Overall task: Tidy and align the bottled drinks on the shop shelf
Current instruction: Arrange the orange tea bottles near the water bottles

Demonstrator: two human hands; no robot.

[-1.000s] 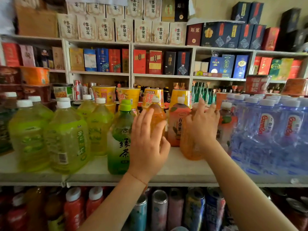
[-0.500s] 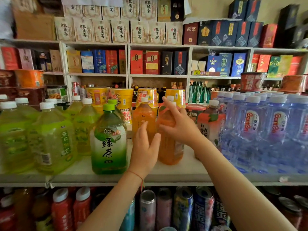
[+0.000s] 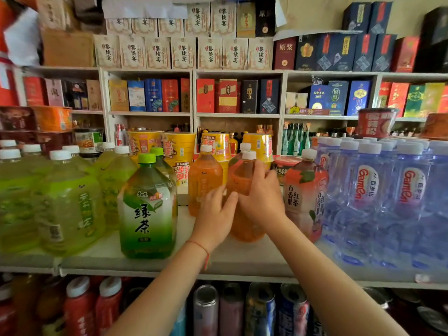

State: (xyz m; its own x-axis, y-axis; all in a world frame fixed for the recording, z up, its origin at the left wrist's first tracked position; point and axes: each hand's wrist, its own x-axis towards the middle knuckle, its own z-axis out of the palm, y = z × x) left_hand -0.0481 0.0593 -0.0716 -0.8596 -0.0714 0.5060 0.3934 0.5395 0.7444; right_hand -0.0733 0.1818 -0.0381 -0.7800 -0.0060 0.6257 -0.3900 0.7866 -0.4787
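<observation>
Head view, close, facing shelf (image 3: 169, 259)

Yellow instant-noodle cups (image 3: 179, 147) stand in a row behind the drinks. Red and blue gift boxes (image 3: 169, 95) fill the white wall shelving (image 3: 194, 93), with cream cartons (image 3: 184, 53) stacked on top. Green glass bottles (image 3: 294, 139) stand lower right.
</observation>
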